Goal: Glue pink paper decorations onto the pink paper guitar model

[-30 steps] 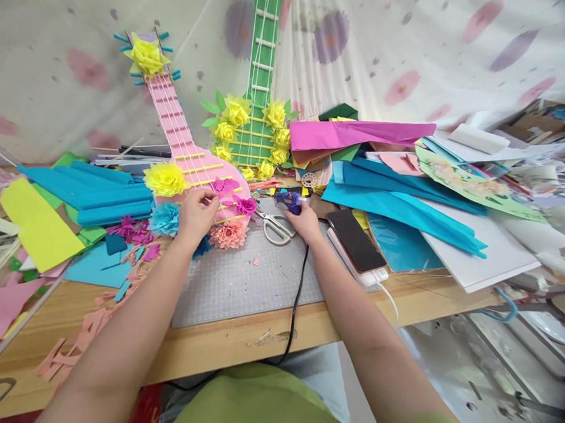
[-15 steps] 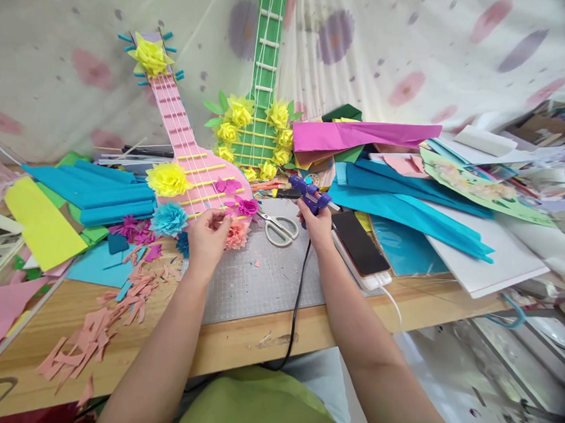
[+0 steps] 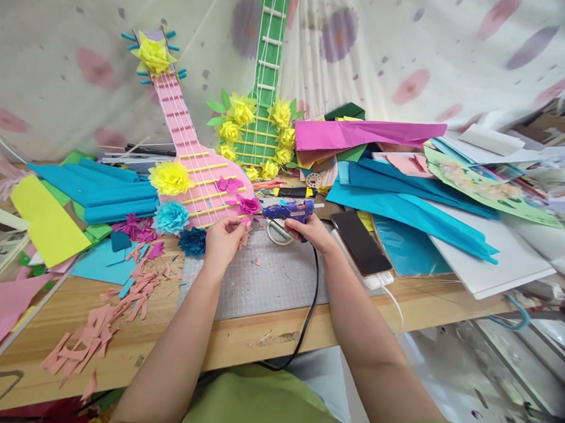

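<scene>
Swung leftward, the blue-purple plastic glue gun [image 3: 289, 210], gripped by the right hand [image 3: 313, 232], points toward the left hand [image 3: 224, 243], whose fingers pinch a small pink piece [image 3: 246, 222], apparently unattached, beside the stringed pink paper instrument [image 3: 238, 171], center-left, already bearing several flowers [image 3: 170, 178].

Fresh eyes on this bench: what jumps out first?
Probably the pink guitar-shaped model, tilted, left of centre, with bright paper flowers, and the green model behind it to the right. Next, the purple glue gun in the right hand, pointing toward the left hand above the grey cutting mat.
</scene>
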The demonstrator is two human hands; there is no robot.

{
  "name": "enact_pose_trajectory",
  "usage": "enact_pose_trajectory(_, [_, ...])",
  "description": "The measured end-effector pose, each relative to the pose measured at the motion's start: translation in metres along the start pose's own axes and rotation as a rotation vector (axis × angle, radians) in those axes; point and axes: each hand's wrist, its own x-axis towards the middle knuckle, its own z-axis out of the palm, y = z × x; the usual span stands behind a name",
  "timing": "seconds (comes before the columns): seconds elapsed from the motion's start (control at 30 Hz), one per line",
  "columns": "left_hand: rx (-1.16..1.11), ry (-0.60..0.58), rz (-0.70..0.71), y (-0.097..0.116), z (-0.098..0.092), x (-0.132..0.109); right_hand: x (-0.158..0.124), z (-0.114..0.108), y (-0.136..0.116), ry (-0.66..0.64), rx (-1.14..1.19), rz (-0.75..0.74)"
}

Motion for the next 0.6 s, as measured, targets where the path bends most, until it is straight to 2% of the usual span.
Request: enact_pose_trajectory(0.6, [-0.055,-0.018,-0.049,-0.0002,0.0016,0.0008,0.0030,0.0017,0.0078,0.002,-0.048,0.041])
